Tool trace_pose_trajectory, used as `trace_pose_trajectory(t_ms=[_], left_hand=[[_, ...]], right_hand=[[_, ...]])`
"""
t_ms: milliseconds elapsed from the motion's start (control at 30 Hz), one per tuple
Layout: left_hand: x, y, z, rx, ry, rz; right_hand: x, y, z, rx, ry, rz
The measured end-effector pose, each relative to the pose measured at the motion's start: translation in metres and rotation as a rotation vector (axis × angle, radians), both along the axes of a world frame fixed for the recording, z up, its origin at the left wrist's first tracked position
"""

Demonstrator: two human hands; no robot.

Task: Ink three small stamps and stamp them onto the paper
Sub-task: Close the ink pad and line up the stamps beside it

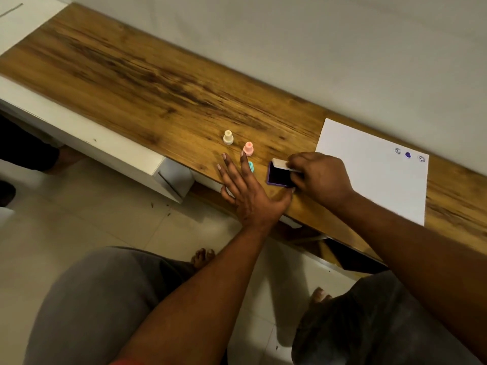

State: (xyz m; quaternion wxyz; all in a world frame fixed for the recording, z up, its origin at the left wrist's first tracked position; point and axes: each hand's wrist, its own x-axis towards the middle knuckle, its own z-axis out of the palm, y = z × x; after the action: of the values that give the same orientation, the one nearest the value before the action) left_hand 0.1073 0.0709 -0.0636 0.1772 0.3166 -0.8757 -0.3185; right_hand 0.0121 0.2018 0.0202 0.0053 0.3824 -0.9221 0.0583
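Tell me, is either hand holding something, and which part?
The right hand grips the purple ink pad at its white lid, along the pad's right side. The left hand lies open with spread fingers and holds nothing.
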Motion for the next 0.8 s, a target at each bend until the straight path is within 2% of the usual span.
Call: trace_pose_trajectory(t_ms=[233,467,633,800], left_hand=[[-0.001,0.0,-0.006,-0.019,0.014,0.003],[0.0,-0.001,-0.007,-0.035,0.02,-0.015],[0.002,-0.003,-0.01,-0.044,0.03,-0.038],[0.003,-0.005,-0.015,-0.071,0.063,-0.061]], right_hand=[[0.015,0.004,-0.024,-0.021,0.012,0.039],[0.015,0.012,-0.028,-0.051,-0.118,0.049],[0.003,0.003,-0.02,-0.057,-0.283,-0.044],[-0.002,-0.001,-0.018,0.0,-0.267,-0.009]])
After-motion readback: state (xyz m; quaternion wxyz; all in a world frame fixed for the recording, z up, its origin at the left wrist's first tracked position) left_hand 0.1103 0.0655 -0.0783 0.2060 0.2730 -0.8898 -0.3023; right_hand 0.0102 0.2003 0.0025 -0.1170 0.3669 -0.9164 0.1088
